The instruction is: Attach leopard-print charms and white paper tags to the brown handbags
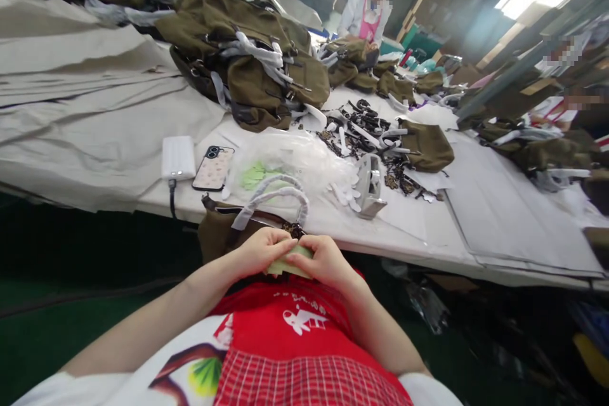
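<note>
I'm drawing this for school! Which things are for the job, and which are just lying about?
Seem part of the job:
light green slip, between left hand and right hand
brown bag with wrapped handles
probably the brown bags behind

Seem just lying about:
phone
white box with a cable

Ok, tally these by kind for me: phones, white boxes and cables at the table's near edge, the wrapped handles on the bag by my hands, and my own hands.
Phone: 1
White box: 1
Cable: 1
Wrapped handles on bag: 2
Left hand and right hand: 2
Total: 7
</note>
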A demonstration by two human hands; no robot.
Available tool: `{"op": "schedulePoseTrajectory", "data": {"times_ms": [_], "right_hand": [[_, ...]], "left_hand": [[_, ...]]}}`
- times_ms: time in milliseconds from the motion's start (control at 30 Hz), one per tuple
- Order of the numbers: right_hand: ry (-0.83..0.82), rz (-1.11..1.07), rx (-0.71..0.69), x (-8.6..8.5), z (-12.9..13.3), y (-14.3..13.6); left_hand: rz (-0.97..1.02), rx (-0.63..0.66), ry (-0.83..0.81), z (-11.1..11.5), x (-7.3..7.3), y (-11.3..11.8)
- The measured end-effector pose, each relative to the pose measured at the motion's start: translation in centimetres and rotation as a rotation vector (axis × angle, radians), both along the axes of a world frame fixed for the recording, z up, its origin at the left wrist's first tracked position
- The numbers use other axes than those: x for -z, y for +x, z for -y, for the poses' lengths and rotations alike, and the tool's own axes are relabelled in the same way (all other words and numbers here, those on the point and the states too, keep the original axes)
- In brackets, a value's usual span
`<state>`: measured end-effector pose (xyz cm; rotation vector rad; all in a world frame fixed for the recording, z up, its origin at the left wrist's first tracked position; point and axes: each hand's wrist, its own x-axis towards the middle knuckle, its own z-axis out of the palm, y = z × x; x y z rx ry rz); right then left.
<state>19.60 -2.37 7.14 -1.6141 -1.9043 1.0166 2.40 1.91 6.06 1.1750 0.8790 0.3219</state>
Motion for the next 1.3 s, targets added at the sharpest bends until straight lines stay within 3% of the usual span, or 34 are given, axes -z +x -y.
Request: {"op": "schedulePoseTrajectory", "data": {"times_ms": [200,367,433,567,700,767,900,967,1067,1167,1300], "right_hand": [[0.241,-0.098,-0.156,-2.5,1.9,0.0],[0.146,0.151,0.010,-1.4,0.8,-0.3],[0.116,0.178,0.038,-0.5,0.0,-0.2],[0.067,-0.025,-0.038,-0.4,-0.2,0.3],[0.213,-0.120,-0.117,-2.2,1.1,0.7],[0.219,-0.121,-0.144,-2.9,1.5,0.7],[0.119,0.018,-0.008,-2.2,0.6,0.3],[0.092,0.106,0.045,-1.1,-0.2,0.2],[0.018,0.098,0.065,0.5,-1.0,0.5],[-0.074,-0.066,0.011,1.1,-0.9,1.0],[0.118,-0.129,-0.059,-1.0,0.7,0.7]], "left_hand": [[-0.007,-0.204,-0.045,-1.2,1.0,0.0],[0.076,0.096,0.067,-0.7,0.5,-0.5],[0.028,0.118,0.120,-0.3,0.3,-0.5],[0.039,0.001,0.014,-0.3,0.4,-0.1],[0.029,-0.212,-0.120,-0.9,0.7,0.3],[0.017,-0.249,-0.115,-1.2,0.7,0.3],[0.099,0.003,-0.088,-1.0,0.2,0.4],[0.072,0.042,-0.017,-0.7,0.1,0.5],[0.024,-0.027,-0.027,-0.5,0.3,0.8],[0.027,-0.114,-0.112,-0.3,0.9,1.0],[0.010,-0.237,-0.124,-0.4,1.8,1.0]]}}
